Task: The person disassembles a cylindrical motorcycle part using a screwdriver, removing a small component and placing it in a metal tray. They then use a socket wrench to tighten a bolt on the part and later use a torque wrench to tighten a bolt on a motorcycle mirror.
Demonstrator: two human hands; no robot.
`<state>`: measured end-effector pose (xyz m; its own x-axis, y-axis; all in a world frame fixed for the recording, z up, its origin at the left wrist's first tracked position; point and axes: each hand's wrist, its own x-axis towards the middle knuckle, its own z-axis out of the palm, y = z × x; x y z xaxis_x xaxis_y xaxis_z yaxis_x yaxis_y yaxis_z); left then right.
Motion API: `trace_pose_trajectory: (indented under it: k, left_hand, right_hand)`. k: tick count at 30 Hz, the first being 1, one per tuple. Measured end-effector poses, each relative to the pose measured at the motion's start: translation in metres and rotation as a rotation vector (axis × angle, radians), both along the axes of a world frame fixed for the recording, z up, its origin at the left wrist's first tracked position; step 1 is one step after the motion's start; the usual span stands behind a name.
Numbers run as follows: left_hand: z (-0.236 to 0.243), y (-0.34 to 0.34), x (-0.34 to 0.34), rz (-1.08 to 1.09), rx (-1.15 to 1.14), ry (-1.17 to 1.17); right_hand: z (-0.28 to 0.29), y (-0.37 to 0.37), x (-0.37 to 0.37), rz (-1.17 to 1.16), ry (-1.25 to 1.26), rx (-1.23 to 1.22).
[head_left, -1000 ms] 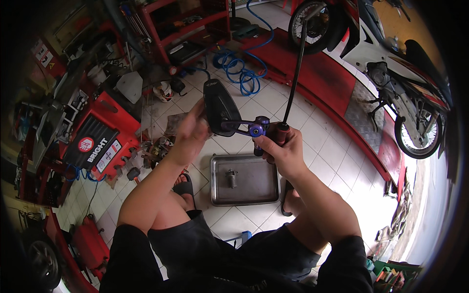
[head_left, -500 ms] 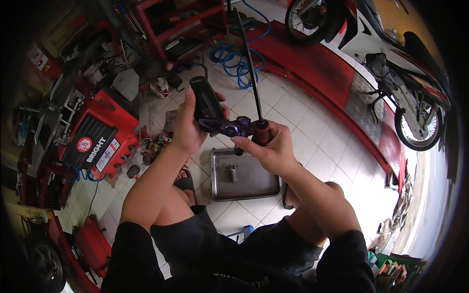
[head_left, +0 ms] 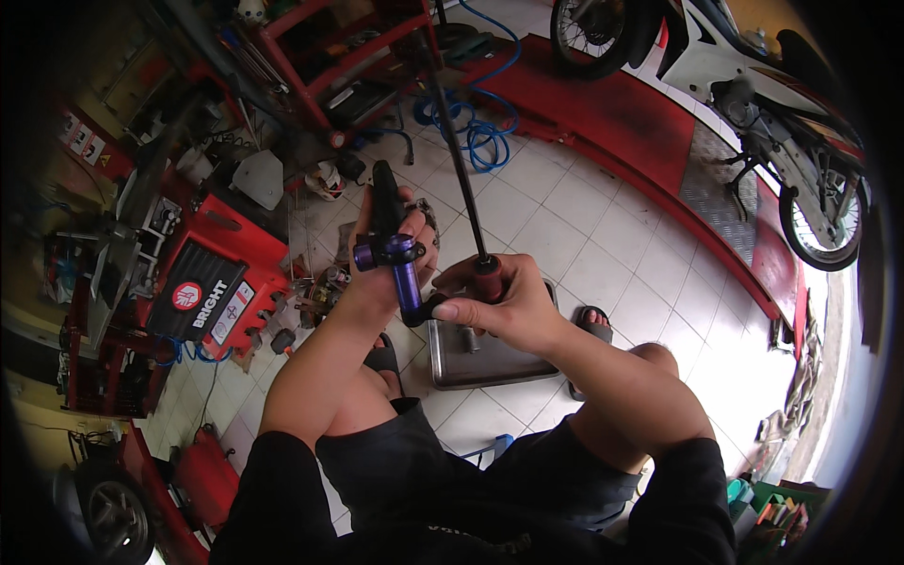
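Note:
My left hand (head_left: 377, 273) is closed around a motorcycle mirror (head_left: 386, 198). Its black housing stands nearly edge-on, with a patch of glass showing by my fingers. A jointed purple arm (head_left: 405, 282) runs from the housing toward me and ends in a black tip. In my right hand (head_left: 513, 306) is a long screwdriver (head_left: 485, 278), gripped by its red handle, its black shaft slanting up and away. My right thumb and fingers meet the black tip of the mirror's arm. Below, a metal tray (head_left: 490, 381) holds a small grey metal part (head_left: 470, 341), partly hidden.
To the left are a red and black machine (head_left: 217, 273) and cluttered tools. A red tool rack (head_left: 330, 56) and coiled blue hose (head_left: 485, 141) lie ahead. A motorcycle (head_left: 753, 113) stands on a red lift platform (head_left: 603, 113) at the right. Tiled floor surrounds the tray.
The mirror has turned in my left hand from showing its broad black back to nearly edge-on, its purple arm swinging toward me. Both hands are slightly lower, and the head view has shifted.

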<state>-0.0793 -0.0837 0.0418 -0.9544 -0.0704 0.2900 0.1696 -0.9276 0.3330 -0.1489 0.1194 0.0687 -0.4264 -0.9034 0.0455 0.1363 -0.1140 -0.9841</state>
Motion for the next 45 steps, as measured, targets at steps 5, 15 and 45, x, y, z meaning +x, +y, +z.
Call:
trace_pose_trajectory:
  k: [5,15,45]
  left_hand:
    - [-0.008,-0.007,-0.005,-0.079,-0.013,0.121]
    - [0.027,0.019,0.002,0.063,-0.162,-0.383]
    - [0.022,0.004,0.013,0.098,-0.542,-0.389]
  right_hand:
    - [0.011,0.002,0.008,0.032,-0.063,-0.056]
    - [-0.005,-0.002,-0.017,-0.329,0.362,-0.058]
    - [0.009,0.020,0.004,-0.303,0.855,-0.068]
